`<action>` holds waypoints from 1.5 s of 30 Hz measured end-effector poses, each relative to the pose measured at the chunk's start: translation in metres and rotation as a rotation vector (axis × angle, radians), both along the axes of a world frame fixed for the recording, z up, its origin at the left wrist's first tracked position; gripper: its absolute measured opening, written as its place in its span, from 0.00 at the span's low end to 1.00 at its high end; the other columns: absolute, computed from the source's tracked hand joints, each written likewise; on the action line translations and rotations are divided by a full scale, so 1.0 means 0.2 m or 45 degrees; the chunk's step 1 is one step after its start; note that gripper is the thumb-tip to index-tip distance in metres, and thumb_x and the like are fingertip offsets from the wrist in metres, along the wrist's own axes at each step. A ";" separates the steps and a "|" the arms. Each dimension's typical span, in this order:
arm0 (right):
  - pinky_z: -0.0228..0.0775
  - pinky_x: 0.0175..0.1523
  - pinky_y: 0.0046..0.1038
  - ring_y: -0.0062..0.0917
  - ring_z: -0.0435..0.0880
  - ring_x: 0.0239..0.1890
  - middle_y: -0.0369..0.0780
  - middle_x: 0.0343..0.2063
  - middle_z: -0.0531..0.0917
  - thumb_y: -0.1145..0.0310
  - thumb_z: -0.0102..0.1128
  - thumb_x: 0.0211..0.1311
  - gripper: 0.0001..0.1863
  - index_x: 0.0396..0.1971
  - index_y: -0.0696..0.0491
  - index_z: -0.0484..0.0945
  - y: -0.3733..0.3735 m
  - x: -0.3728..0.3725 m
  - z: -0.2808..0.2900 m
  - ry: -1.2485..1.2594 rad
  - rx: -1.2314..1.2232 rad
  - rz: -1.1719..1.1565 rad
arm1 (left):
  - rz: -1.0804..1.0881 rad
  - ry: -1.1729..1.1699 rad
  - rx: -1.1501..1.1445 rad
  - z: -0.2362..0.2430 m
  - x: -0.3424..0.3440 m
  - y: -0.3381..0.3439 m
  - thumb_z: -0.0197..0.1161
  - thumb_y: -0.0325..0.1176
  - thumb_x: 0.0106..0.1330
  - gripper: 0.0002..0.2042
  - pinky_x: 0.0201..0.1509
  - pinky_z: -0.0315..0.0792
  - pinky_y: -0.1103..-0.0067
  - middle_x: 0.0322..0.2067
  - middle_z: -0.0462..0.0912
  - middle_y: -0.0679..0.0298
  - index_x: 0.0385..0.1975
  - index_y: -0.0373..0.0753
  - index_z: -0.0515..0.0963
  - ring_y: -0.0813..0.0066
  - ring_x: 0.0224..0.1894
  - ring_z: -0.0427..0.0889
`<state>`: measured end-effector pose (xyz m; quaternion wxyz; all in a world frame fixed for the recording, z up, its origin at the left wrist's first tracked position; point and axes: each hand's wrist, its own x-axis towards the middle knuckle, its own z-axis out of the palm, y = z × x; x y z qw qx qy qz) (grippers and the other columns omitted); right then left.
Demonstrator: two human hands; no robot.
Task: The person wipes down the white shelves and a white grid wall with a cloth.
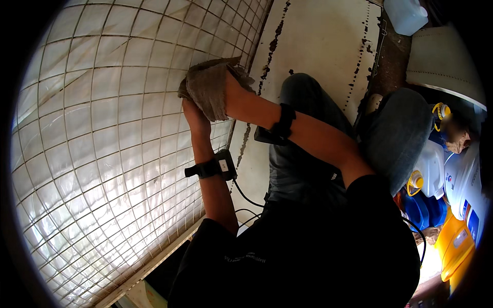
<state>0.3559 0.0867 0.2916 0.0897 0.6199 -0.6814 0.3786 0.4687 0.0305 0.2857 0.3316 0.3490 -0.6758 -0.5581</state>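
Note:
A rough grey-brown cloth [208, 92] is bunched around both my hands, close to the wire mesh panel [128, 77]. My left hand [194, 110] reaches up into its lower left part, with only the wrist side showing. From the right, my right hand [235, 92] goes into the cloth's other side. Folds hide the fingers of both hands, but the cloth is held up between them. Whether it touches the mesh I cannot tell. Black straps with small boxes sit on both my wrists.
Translucent sheeting lies behind the mesh, with a wooden rail [149, 264] along its lower edge. A pale, rust-marked metal panel [318, 41] lies beyond my bent knees. At right stand a whitish jug [406, 15], clear bottles with yellow caps and a yellow container [454, 246].

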 end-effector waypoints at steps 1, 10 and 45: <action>0.71 0.22 0.31 0.29 0.82 0.20 0.42 0.19 0.81 0.66 0.62 0.36 0.08 0.18 0.55 0.77 -0.01 0.01 0.00 0.072 -0.105 -0.062 | 0.003 -0.002 -0.001 0.00 0.01 0.00 0.40 0.43 0.71 0.21 0.50 0.67 0.78 0.47 0.75 0.60 0.51 0.33 0.69 0.74 0.47 0.73; 0.70 0.22 0.29 0.26 0.81 0.21 0.38 0.19 0.81 0.65 0.62 0.39 0.09 0.21 0.53 0.77 0.00 0.00 -0.02 0.158 0.181 -0.021 | -0.031 0.008 0.132 -0.11 0.07 -0.06 0.41 0.44 0.72 0.21 0.54 0.64 0.77 0.51 0.72 0.61 0.54 0.34 0.66 0.70 0.52 0.71; 0.75 0.43 0.38 0.30 0.79 0.48 0.38 0.45 0.81 0.57 0.61 0.55 0.18 0.45 0.47 0.78 0.11 -0.50 0.26 -0.068 1.175 -0.041 | 0.044 -0.314 -0.119 0.09 -0.13 0.12 0.44 0.34 0.67 0.15 0.33 0.75 0.78 0.26 0.81 0.57 0.33 0.27 0.75 0.69 0.27 0.82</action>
